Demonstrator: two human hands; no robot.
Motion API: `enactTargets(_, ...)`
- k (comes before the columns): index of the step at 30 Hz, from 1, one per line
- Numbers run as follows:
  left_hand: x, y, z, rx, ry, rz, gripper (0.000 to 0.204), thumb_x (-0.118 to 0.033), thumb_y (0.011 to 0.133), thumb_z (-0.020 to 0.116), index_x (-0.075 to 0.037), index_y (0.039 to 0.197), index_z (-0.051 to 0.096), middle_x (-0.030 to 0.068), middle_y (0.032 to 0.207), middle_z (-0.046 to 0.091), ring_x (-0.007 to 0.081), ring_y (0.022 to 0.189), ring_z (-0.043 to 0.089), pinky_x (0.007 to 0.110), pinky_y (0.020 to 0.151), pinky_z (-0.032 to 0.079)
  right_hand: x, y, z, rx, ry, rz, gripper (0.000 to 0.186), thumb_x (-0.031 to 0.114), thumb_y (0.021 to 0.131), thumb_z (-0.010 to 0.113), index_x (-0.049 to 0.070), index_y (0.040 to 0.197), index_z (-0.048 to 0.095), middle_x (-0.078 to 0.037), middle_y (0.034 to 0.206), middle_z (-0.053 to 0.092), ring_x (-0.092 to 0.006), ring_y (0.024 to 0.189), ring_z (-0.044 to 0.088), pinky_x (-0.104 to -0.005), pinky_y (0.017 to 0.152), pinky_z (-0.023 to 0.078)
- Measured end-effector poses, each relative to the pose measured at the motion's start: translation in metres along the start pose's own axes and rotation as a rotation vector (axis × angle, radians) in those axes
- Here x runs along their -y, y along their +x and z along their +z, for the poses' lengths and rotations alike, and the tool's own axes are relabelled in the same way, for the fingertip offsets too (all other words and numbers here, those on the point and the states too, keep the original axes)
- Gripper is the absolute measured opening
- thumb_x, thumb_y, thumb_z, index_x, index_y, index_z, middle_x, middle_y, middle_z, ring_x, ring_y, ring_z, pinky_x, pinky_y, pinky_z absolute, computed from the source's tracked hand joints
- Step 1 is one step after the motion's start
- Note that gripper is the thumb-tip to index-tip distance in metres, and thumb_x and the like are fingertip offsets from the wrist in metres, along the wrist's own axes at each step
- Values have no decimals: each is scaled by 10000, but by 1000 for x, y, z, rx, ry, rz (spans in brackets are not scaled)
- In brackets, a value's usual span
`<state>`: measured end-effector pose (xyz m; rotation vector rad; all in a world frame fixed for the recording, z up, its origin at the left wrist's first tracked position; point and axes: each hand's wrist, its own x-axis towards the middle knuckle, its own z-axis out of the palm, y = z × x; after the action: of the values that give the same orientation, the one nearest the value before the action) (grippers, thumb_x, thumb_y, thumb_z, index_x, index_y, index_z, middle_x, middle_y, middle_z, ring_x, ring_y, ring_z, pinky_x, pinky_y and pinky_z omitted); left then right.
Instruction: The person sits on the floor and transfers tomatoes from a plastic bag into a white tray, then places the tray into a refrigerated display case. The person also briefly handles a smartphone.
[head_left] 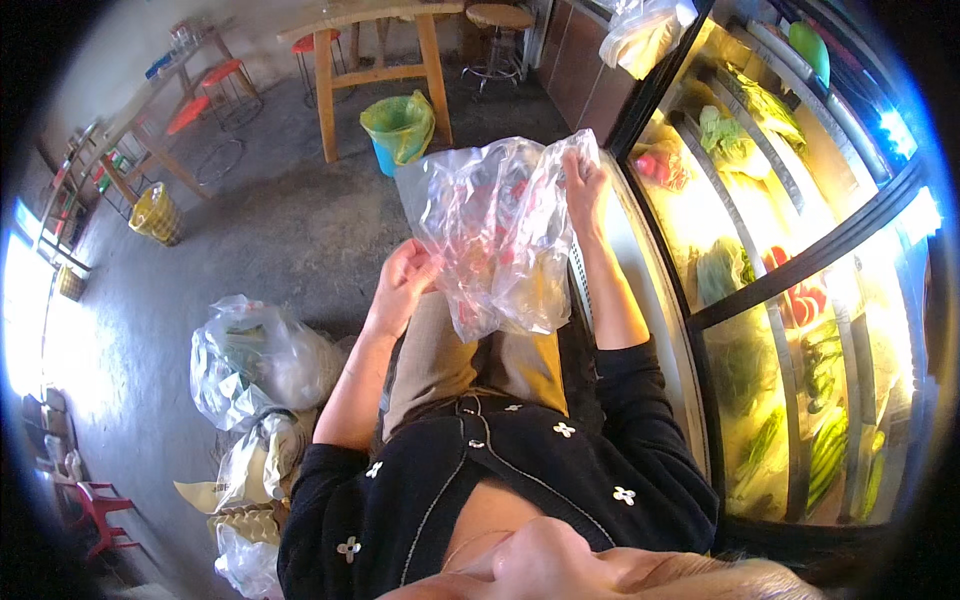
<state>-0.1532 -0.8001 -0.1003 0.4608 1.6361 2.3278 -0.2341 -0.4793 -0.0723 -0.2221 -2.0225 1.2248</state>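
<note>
I see the left hand (408,275) and right hand (588,190) each pinching an edge of a crumpled clear plastic bag (500,235) before the trousered legs (430,360), its red markings unreadable to me. The display cooler (745,300) holds leafy greens (727,140); I can't identify what's inside the knobbly whitish plastic sack (262,365).

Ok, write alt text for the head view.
The person's left hand and right hand hold a red-marked clear plastic bag, beside a lit display fridge of vegetables. A blue bin with a yellow liner stands beyond.
</note>
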Motion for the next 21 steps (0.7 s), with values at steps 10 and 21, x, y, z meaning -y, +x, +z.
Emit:
enactTargets(10, 80, 42, -178, -402, 270, -86, 223, -197, 1027, 554, -55, 864, 607, -25, 699, 577, 70, 538, 511, 248, 469, 398, -97, 0, -94, 583, 459, 315, 444, 142, 864, 721, 13, 1276, 616, -64, 1097, 683, -151, 962, 654, -293, 900, 515)
enactTargets(21, 63, 25, -123, -507, 186, -158, 186, -195, 1031, 556, -60, 936, 641, -52, 721, 536, 33, 553, 444, 223, 481, 345, 59, -200, -39, 734, -88, -236, 356, 316, 939, 671, -3, 1094, 645, -147, 919, 679, -306, 872, 672, -392, 812, 550)
